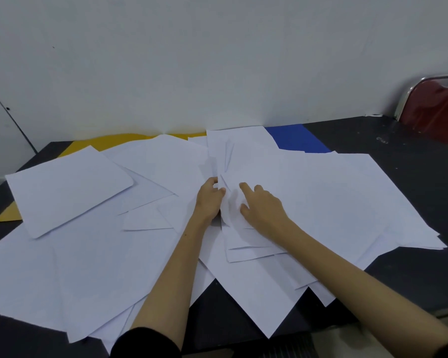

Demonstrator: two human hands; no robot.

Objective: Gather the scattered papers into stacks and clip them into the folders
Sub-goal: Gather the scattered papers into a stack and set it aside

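Head view, gathering step. I see my left hand (209,200) and right hand (263,206) meeting at the middle of the desk (398,156), over a loose spread of white papers (321,197). The left grip is curled, its fingertips pinching the raised edge of 1 sheet (228,202) that buckles upward between the 2 hands. The right grip is apart: fingers straight and spread, resting flat on the sheets just beside that fold.

The papers cover most of the desk, overlapping at many angles. A small squared pile (67,187) lies at the left, tilted against the rest. The yellow folder (119,139) shows at the far edge and again at a corner on the left, mostly buried; the blue folder (295,138) lies at the far right edge, partly covered. A red chair (435,109) stands beyond the desk's right corner.

Step in hand, as I judge it: drawing central sheets together into a 1st stack; nothing is clipped yet.

The next move calls for sliding the pinched sheet over those held under the right palm, then squaring edges. I would pull gently, since the buckled sheet may crease.
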